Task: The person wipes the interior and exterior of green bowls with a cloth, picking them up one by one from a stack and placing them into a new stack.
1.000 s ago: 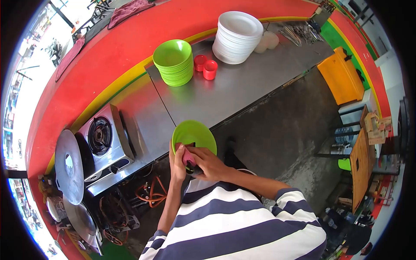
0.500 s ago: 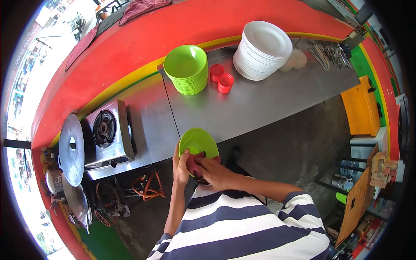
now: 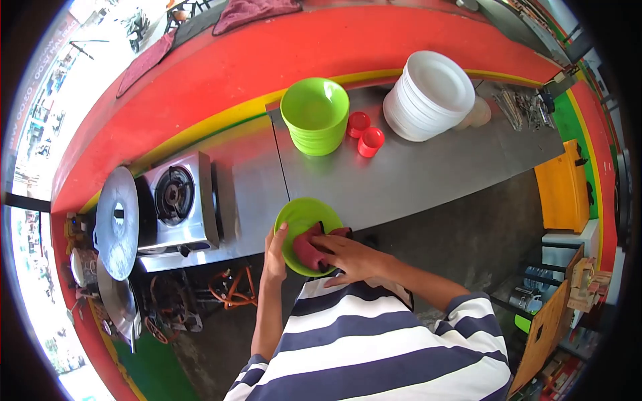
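Observation:
A green bowl (image 3: 306,212) is held in front of my body, just off the near edge of the counter, with its inside facing up. My left hand (image 3: 275,250) grips its left rim, thumb over the edge. Inside the bowl lies a dark red cloth (image 3: 309,248) with a black border. My right hand (image 3: 349,257) presses this cloth against the bowl's inner right side, fingers on the fabric. Part of the cloth is hidden under the right fingers.
On the steel counter (image 3: 247,167) stand a stack of green bowls (image 3: 314,123), small red cups (image 3: 370,142), a stack of white plates (image 3: 428,100) and a pile of cutlery (image 3: 525,110). A gas stove (image 3: 177,200) sits at the left, beside a large metal lid (image 3: 118,227).
My right hand and the cloth have shifted right within the bowl, showing more of the cloth. The bowl is tilted more open toward me. The view has turned slightly.

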Motion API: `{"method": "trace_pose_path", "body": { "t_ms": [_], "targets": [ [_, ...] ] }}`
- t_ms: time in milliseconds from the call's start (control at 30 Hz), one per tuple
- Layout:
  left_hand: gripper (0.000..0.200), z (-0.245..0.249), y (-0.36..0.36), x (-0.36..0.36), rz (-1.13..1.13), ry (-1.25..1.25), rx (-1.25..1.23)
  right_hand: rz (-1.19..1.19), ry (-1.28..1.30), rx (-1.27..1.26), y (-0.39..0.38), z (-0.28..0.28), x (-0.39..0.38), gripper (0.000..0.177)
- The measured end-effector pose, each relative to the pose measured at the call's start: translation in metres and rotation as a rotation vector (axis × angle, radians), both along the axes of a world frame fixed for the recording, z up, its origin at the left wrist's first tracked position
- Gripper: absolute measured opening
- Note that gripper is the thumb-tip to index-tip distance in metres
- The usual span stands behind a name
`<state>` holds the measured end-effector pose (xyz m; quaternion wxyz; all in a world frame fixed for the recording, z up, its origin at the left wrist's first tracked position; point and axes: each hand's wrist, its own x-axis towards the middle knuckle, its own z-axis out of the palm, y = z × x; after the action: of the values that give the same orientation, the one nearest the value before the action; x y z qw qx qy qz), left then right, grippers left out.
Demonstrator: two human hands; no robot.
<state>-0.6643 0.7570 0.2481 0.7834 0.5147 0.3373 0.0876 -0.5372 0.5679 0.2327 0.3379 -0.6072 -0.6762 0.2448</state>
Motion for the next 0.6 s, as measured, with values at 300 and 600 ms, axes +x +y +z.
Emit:
{"method": "trace_pose_path", "body": {
  "t_ms": [300, 600],
  "targets": [
    [0.073, -0.02, 0.058, 0.001, -0.124, -0.294, -0.223, -0.482, -0.141, 0.095, 0.063, -0.007, -0.016, 0.046],
    [0.051, -0.045, 0.097, 0.01, -0.341, -0.148, -0.204, -0.473, -0.112, -0.059, 0.08, 0.002, -0.077, 0.067]
  ]
}}
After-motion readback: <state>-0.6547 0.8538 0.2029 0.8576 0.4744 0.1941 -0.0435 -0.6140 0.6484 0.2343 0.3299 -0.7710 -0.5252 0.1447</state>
